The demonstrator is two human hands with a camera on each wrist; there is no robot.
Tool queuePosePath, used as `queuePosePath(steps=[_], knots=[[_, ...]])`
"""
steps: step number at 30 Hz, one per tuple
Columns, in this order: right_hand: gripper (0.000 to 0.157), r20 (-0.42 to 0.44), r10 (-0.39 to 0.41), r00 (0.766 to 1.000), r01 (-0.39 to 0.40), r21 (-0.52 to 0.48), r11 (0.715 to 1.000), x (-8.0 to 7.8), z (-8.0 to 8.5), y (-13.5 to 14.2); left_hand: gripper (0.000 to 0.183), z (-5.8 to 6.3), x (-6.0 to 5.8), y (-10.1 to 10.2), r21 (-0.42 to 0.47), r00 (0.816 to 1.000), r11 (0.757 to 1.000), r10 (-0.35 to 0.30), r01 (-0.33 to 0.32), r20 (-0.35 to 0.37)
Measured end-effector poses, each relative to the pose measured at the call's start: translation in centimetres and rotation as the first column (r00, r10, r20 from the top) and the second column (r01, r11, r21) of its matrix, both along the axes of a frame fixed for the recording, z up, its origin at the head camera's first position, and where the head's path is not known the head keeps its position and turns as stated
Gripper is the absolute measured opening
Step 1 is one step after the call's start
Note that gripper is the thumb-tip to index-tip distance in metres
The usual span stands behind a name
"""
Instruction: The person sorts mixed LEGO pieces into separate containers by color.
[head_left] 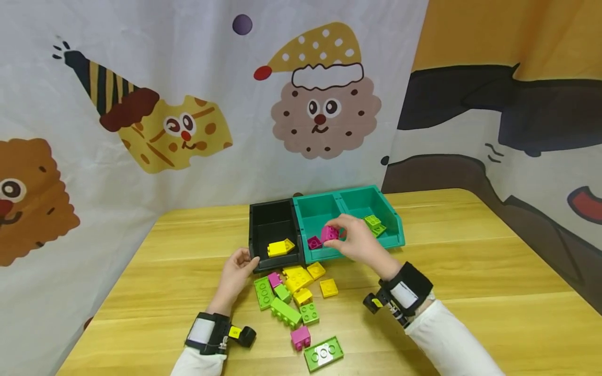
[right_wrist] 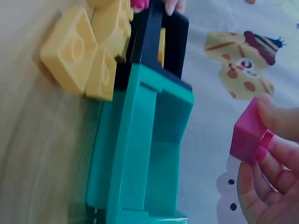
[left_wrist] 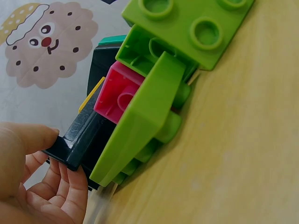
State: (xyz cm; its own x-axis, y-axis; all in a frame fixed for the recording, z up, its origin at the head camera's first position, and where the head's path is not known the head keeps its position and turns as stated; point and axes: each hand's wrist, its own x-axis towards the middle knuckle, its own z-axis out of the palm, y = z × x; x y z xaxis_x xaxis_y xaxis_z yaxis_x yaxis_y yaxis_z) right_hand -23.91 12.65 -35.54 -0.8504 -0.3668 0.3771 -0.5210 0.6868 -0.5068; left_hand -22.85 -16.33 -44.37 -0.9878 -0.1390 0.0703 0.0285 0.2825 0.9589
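Observation:
In the head view my right hand [head_left: 361, 241] pinches a pink toy brick [head_left: 330, 233] over the left compartment of the teal bin [head_left: 319, 209]. The right wrist view shows that pink brick [right_wrist: 248, 133] between thumb and fingertips. Below it in the compartment lies a darker magenta brick [head_left: 314, 242]. Green bricks [head_left: 373, 224] sit in the right compartment. My left hand [head_left: 237, 271] grips the front left corner of the black bin [head_left: 273, 219], thumb over the rim and fingers beneath, as the left wrist view shows. Yellow bricks [head_left: 278, 248] lie inside the black bin.
Several loose bricks lie on the wooden table [head_left: 188, 250] before the bins: yellow [head_left: 297, 278], green [head_left: 285, 312] and pink [head_left: 301, 337]. A flat green brick [head_left: 323, 354] with a white patch is nearest. Behind the table hangs a printed cloth [head_left: 254, 130].

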Motion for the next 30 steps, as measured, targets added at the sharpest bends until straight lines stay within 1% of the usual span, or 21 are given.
queuePosePath(steps=[4, 10, 17, 21, 24, 25, 28, 30], knots=[[0.035, 0.013, -0.063, 0.998, 0.063, 0.016, 0.998, -1.5, -0.1, -0.1, 0.018, 0.1, -0.1, 0.0, -0.005, 1.0, 1.0, -0.001, 0.001, 0.002], [0.036, 0.022, -0.078, 0.997, 0.075, 0.108, 0.991, -2.9, -1.0, -0.8, 0.017, 0.2, 0.0, 0.1, -0.006, 1.0, 1.0, -0.004, 0.004, 0.004], [0.041, 0.095, -0.079, 0.992, 0.053, 0.254, 0.966, -3.5, -1.9, -1.5, 0.017, 0.0, 0.0, 0.0, 0.014, 1.0, 1.0, 0.004, -0.004, 0.003], [0.04, 0.157, -0.084, 0.984, 0.034, 0.294, 0.955, -3.7, -2.1, -1.7, 0.018, 0.0, 0.0, 0.0, 0.018, 1.0, 1.0, 0.004, -0.004, 0.003], [0.037, 0.198, -0.082, 0.977, 0.015, 0.321, 0.947, -3.8, -2.1, -1.8, 0.019, 0.0, 0.0, 0.0, 0.021, 1.0, 1.0, 0.002, -0.002, -0.002], [0.033, 0.207, -0.084, 0.975, 0.01, 0.335, 0.942, -3.9, -2.1, -1.9, 0.019, 0.0, 0.0, 0.0, 0.02, 1.0, 1.0, 0.001, -0.001, -0.003], [0.024, 0.224, -0.09, 0.971, 0.003, 0.36, 0.933, -4.0, -2.0, -2.0, 0.019, 0.0, 0.1, 0.1, 0.011, 1.0, 1.0, -0.001, 0.001, -0.006], [0.022, 0.233, -0.092, 0.968, -0.002, 0.376, 0.926, -4.0, -1.9, -2.1, 0.02, 0.1, 0.1, 0.1, 0.006, 1.0, 1.0, -0.001, 0.001, -0.005]])
